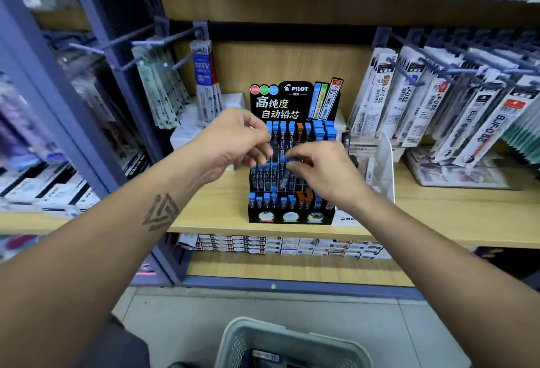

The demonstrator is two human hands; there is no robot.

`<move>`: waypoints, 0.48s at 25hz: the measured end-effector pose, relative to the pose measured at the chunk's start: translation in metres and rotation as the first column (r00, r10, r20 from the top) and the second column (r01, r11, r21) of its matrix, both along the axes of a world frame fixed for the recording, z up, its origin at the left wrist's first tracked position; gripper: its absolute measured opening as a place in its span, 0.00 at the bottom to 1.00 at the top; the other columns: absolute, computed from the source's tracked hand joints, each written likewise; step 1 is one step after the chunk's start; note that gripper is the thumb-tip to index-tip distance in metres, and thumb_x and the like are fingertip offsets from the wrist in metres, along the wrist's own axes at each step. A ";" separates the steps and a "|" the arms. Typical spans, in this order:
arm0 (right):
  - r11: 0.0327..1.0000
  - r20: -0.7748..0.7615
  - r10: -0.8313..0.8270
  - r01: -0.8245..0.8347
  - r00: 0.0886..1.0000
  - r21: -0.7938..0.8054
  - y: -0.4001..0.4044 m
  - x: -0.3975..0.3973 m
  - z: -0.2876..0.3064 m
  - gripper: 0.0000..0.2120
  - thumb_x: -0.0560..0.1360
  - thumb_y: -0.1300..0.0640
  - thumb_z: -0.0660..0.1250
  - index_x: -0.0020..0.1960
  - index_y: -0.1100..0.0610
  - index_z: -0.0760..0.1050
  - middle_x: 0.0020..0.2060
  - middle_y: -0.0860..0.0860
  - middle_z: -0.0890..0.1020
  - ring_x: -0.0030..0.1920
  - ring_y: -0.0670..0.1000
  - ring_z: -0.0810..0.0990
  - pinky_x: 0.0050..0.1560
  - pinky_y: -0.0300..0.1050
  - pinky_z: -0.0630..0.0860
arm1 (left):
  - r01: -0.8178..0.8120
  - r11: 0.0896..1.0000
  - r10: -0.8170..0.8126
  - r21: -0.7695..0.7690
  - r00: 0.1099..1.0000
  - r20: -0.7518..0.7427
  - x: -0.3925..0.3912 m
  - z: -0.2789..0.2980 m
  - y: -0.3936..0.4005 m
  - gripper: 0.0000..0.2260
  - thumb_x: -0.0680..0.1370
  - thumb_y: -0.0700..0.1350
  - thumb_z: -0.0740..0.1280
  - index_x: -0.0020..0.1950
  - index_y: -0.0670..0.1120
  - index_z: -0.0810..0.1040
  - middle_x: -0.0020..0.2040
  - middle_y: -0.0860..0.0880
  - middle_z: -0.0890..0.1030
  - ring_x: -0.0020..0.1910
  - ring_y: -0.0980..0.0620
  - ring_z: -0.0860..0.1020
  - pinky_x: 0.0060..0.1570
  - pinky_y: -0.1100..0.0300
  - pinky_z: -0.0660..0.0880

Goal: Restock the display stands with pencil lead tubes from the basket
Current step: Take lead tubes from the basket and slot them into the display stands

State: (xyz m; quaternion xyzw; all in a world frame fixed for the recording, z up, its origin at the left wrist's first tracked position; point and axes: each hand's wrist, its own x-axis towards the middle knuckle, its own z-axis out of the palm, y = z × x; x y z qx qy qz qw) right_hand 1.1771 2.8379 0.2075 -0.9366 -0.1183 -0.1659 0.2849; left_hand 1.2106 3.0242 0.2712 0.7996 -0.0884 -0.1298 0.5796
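- Leftmost, beside the left forearm, hanging refill packs (163, 87) dangle from pegs; a careless elbow swing could knock them off, I judge.
- Next, the left hand (233, 145) hovers at the upper rows of the display stand (292, 163), fingers curled toward the right hand; whether it pinches a tube I cannot tell, since the fingertips blur against the slots.
- Between the hands, a pencil lead tube (283, 169) with a blue cap sits over the middle row, tilted rather than seated.
- Then the right hand (321, 171) pinches that tube near its cap.
- Risk, as I judge it: the slots are narrow and tightly packed, so a skewed tube may jam, nudge neighbouring tubes out, or slip from the pinch and drop to the shelf (438, 215).
- Below both wrists, on the floor, the basket (233, 341) holds further stock, out of easy reach.
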 end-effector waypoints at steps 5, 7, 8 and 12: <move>0.979 -0.056 -0.033 0.021 0.998 -0.202 0.011 0.000 -0.013 0.08 0.78 0.53 0.72 0.57 0.51 0.80 0.48 0.48 0.85 0.51 0.53 0.83 0.51 0.54 0.80 | -0.003 1.000 0.002 0.015 1.000 0.024 0.002 -0.001 0.017 0.04 0.79 0.33 0.63 0.53 0.39 0.75 0.35 0.40 0.83 0.27 0.48 0.77 0.29 0.58 0.72; 0.975 -0.120 -0.012 -0.015 0.993 -0.221 0.013 0.000 -0.017 0.06 0.77 0.52 0.72 0.54 0.50 0.80 0.45 0.46 0.85 0.48 0.51 0.82 0.49 0.53 0.80 | 0.008 1.000 -0.008 0.017 1.000 0.027 0.002 -0.001 0.021 0.04 0.79 0.33 0.63 0.52 0.39 0.75 0.36 0.40 0.83 0.26 0.48 0.77 0.28 0.59 0.72; 0.975 -0.145 0.000 -0.032 0.989 -0.218 0.014 0.000 -0.018 0.05 0.77 0.52 0.72 0.52 0.50 0.81 0.44 0.46 0.84 0.47 0.51 0.82 0.48 0.53 0.81 | 0.013 1.000 -0.014 0.018 1.000 0.027 0.001 -0.001 0.022 0.04 0.79 0.33 0.63 0.52 0.39 0.75 0.36 0.40 0.83 0.27 0.48 0.77 0.28 0.59 0.72; 0.973 -0.164 0.003 -0.041 0.987 -0.225 0.016 -0.003 -0.023 0.07 0.80 0.52 0.67 0.53 0.52 0.83 0.45 0.48 0.86 0.47 0.51 0.83 0.48 0.52 0.80 | 0.031 0.999 -0.032 0.017 0.999 0.024 0.001 -0.002 0.021 0.04 0.79 0.33 0.63 0.50 0.39 0.75 0.34 0.41 0.83 0.27 0.48 0.77 0.28 0.59 0.72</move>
